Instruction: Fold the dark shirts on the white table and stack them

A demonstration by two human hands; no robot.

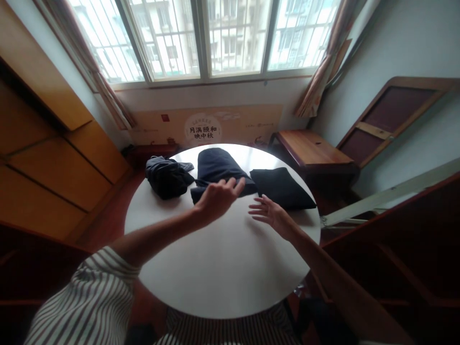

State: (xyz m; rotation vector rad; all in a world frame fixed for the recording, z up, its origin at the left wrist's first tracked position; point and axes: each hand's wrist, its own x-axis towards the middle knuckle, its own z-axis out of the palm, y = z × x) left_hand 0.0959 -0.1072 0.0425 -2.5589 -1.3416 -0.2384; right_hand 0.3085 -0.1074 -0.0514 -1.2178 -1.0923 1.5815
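A folded dark navy garment (pixel 219 165) lies at the far middle of the round white table. My left hand (pixel 220 197) is over its near edge, fingers loosely bent and apart, with nothing visible in them. Whether the fingertips touch the cloth I cannot tell. Right of it, a flat folded black cloth (pixel 283 187) rests on the tabletop. My right hand (pixel 269 213) is just in front of that cloth's left corner, open, its fingers spread and empty. On the left side sits a crumpled bundle of dark clothing (pixel 167 177), apart from both hands.
The round white table (pixel 215 273) stands before me. Behind it are a banner (pixel 233 124) and barred windows (pixel 237 38). A wooden side table (pixel 316 148) stands at the back right, and yellow-brown cabinets (pixel 57 191) line the left.
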